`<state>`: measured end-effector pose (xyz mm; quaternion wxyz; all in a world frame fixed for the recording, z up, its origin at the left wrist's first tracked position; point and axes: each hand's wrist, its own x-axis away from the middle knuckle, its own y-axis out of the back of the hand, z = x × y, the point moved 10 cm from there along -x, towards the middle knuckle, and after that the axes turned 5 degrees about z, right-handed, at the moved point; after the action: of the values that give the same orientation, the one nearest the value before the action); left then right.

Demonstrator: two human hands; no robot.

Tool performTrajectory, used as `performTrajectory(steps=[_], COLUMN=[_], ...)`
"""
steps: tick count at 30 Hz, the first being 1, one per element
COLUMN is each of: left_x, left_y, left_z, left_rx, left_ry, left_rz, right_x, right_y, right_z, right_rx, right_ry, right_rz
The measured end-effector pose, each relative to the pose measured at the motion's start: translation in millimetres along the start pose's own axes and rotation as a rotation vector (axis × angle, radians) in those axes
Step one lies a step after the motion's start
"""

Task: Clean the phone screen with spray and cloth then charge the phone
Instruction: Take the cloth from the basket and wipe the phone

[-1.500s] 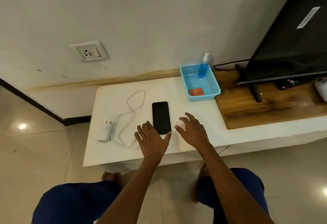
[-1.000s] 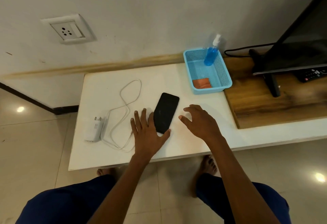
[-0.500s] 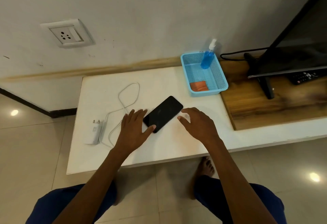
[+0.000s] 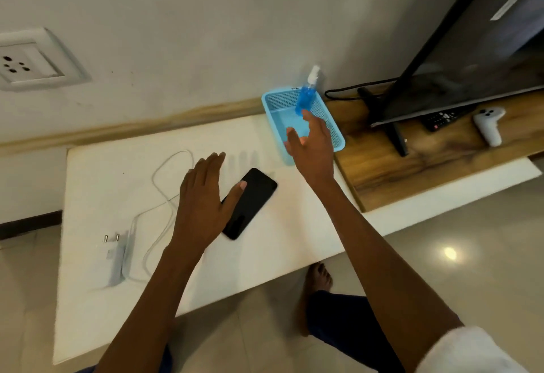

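Note:
A black phone (image 4: pixel 254 200) lies face up and slanted on the white table (image 4: pixel 112 172). My left hand (image 4: pixel 206 196) lies flat beside it, fingers straight, with the thumb on the phone's left edge. My right hand (image 4: pixel 312 140) is stretched out with open fingers over the blue basket (image 4: pixel 335 132), just short of the blue spray bottle (image 4: pixel 307 93) that stands in the basket's far end. The orange cloth in the basket is hidden behind my right hand. A white charger plug (image 4: pixel 113 258) with its coiled cable (image 4: pixel 164 193) lies on the table's left side.
A wall socket (image 4: pixel 28 62) sits on the wall at the upper left. On the wooden board (image 4: pixel 412 166) to the right stand a television (image 4: pixel 477 46), a remote (image 4: pixel 441 116) and a white game controller (image 4: pixel 488 125). My bare foot (image 4: pixel 316 281) is under the table edge.
My right hand has left the phone's side and reached up and right over the basket toward the spray bottle. My left hand stays at the phone, which was turned to a slant earlier.

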<state>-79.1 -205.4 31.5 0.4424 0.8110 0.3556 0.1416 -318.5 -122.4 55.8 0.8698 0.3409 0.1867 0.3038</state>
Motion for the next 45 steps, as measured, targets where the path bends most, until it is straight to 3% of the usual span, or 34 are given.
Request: performTrajectory(steps=[6, 18, 23, 27, 34, 39, 45], left_x=[-8, -9, -8, -6, 7, 16, 18], left_y=[-8, -4, 1, 8, 26, 39, 55], left_z=[-5, 5, 10, 12, 22, 42, 39], left_rx=[0.049, 0.083, 0.114, 0.148, 0.195, 0.253, 0.371], left_ry=[-0.001, 0.033, 0.053, 0.045, 0.007, 0.011, -0.020], left_rz=[0.006, -0.009, -0.012, -0.033, -0.091, -0.164, -0.289], right_x=[-69, -120, -103, -64, 62, 97, 95], right_y=[10, -4, 10, 19, -10, -40, -77], right_z=[-14, -34, -16, 19, 34, 20, 39], right_rx=[0.010, 0.164, -0.127, -0.407, -0.594, -0.460, -0.118], right_ry=[-0.144, -0.206, -0.109, -0.019, -0.011, -0.011, 0.184], right_rz=[-0.125, -0.062, -0.150, -0.048, 0.259, 0.339, 0.507])
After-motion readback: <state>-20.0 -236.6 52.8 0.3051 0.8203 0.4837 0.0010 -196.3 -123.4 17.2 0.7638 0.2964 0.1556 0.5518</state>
